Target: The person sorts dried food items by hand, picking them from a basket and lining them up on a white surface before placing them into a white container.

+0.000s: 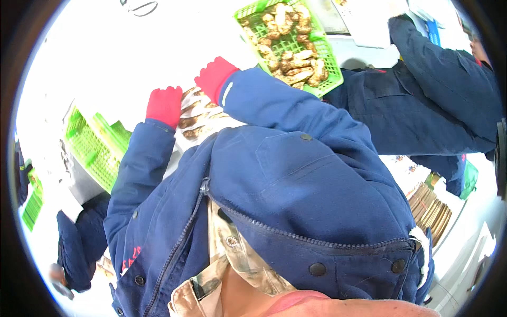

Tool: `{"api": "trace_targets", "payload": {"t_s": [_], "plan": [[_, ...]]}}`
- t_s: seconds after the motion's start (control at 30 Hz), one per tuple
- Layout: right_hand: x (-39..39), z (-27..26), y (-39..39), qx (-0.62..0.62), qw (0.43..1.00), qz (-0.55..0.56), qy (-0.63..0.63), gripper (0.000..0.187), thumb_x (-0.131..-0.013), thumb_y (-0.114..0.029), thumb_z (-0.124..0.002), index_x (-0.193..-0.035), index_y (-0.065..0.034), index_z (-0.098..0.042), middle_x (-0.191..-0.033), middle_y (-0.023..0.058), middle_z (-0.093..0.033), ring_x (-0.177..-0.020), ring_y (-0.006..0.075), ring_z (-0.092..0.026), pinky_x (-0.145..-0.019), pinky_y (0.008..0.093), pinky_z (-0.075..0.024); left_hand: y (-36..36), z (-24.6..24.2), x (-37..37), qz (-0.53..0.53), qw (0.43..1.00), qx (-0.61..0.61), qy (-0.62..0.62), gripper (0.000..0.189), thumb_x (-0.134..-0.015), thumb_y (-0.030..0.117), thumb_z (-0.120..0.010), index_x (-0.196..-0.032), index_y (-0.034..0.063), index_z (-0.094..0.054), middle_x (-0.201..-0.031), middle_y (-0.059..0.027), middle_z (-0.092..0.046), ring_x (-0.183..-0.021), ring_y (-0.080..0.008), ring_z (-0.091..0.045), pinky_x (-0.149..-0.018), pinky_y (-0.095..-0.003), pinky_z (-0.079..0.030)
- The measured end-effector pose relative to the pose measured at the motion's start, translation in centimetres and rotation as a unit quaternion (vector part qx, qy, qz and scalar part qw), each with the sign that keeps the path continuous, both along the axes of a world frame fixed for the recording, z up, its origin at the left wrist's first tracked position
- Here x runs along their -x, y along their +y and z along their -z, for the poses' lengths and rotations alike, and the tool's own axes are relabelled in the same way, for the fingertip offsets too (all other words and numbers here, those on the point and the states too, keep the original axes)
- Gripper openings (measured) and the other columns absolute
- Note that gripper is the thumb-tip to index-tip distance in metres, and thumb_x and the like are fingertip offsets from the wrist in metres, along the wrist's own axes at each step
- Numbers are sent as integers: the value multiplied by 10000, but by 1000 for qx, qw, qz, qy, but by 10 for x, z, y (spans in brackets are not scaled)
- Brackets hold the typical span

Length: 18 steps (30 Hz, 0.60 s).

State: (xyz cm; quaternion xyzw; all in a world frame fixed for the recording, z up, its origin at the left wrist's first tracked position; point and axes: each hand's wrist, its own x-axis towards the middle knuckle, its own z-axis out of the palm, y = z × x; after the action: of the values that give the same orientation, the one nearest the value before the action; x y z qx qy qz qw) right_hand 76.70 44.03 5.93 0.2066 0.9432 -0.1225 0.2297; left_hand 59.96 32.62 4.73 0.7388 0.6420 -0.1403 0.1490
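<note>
My left hand (164, 105), in red at the end of a blue sleeve, is over the bright white work surface. My right hand (216, 78), also in red, is a little farther forward and to the right. The fingers of both are washed out or hidden, so what they hold cannot be told. Between and below the hands lie several brown-and-white mushrooms (194, 119) in a row on a white backing, partly covered by my right cuff. A green plastic basket (332, 65) of whole mushrooms (295, 63) stands beyond my right forearm.
Green plastic baskets (93, 148) are at my left. A co-worker in dark blue (412, 107) stands close at my right; another dark sleeve (81, 237) shows at lower left. Stacked brown cardboard (429, 210) is at the right. A dark looped object (144, 8) lies at the top.
</note>
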Motion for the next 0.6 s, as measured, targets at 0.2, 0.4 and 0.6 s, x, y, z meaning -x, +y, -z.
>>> {"api": "trace_targets", "payload": {"t_s": [0.2, 0.4, 0.6], "plan": [[-159, -30, 85, 8, 895, 411, 174, 251, -857, -273, -567, -992, -73, -635, -909, 156, -649, -856, 340, -616, -760, 439, -478, -7, -14, -7, -50, 964, -213, -153, 297, -809, 154, -622, -1096, 83, -588, -1084, -99, -621, -977, -279, -586, -887, -416, -429], [-206, 24, 89, -49, 941, 335, 30, 317, -846, -220, -560, -1160, -190, -586, -1227, 142, -536, -1079, 327, -554, -890, 427, -461, -14, -14, -3, -61, 964, -202, -160, 225, -798, 146, -643, -1016, 91, -625, -1022, -99, -645, -893, -293, -615, -790, -405, -475], [-187, 35, 95, -73, 965, 229, -105, 374, -833, -152, -565, -1207, -141, -556, -1261, 136, -510, -1145, 300, -540, -920, 419, -469, -12, -14, -4, -50, 970, -187, -145, 170, -812, 154, -622, -965, 81, -634, -985, -111, -656, -869, -296, -624, -772, -401, -484]]}}
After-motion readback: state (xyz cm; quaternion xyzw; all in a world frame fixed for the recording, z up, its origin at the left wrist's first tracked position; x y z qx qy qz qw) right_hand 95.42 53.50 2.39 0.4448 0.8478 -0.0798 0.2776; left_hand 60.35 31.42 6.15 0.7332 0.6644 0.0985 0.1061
